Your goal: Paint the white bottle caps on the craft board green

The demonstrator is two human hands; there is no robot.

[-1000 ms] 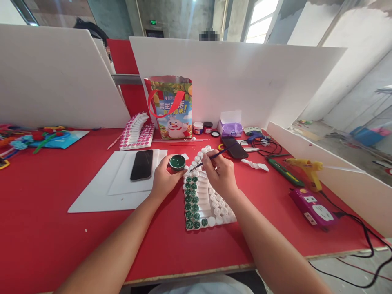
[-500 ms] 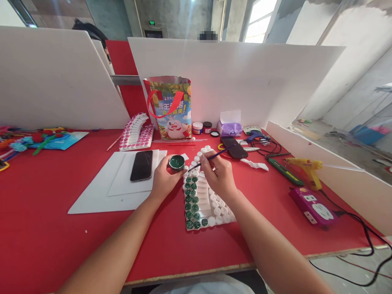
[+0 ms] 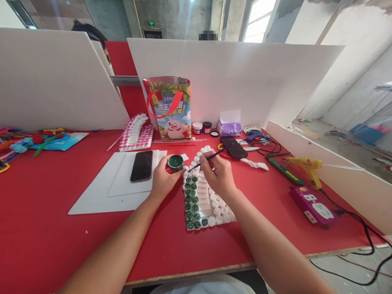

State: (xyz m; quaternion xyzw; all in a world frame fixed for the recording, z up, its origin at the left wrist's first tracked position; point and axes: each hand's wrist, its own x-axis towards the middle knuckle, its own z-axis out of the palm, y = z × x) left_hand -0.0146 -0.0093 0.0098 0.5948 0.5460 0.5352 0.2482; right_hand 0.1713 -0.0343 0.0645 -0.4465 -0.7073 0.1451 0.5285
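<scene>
My left hand (image 3: 165,176) is closed round a small jar of dark green paint (image 3: 175,162), tipped so its open mouth faces me. Between the fingers of my right hand (image 3: 219,172) is a thin dark paintbrush (image 3: 211,156), its tip down at the upper left of the white craft piece (image 3: 203,198). Rows of small round rosettes border a ridged white strip on that piece. The left-hand rosettes (image 3: 191,199) are green, while those at the top and right (image 3: 217,204) are white. My right hand covers part of the piece.
A black phone (image 3: 141,166) lies on white boards (image 3: 101,192) to the left. Behind stand a pink-and-white craft piece (image 3: 137,132), a printed bag (image 3: 171,108), paint jars (image 3: 197,128) and a purple tissue pack (image 3: 229,128). A yellow glue gun (image 3: 308,167), green cutter (image 3: 284,171) and purple box (image 3: 314,207) lie right.
The paint jar in my left hand has shifted very slightly left. My right hand and the brush tip stay at nearly the same spot on the rosettes.
</scene>
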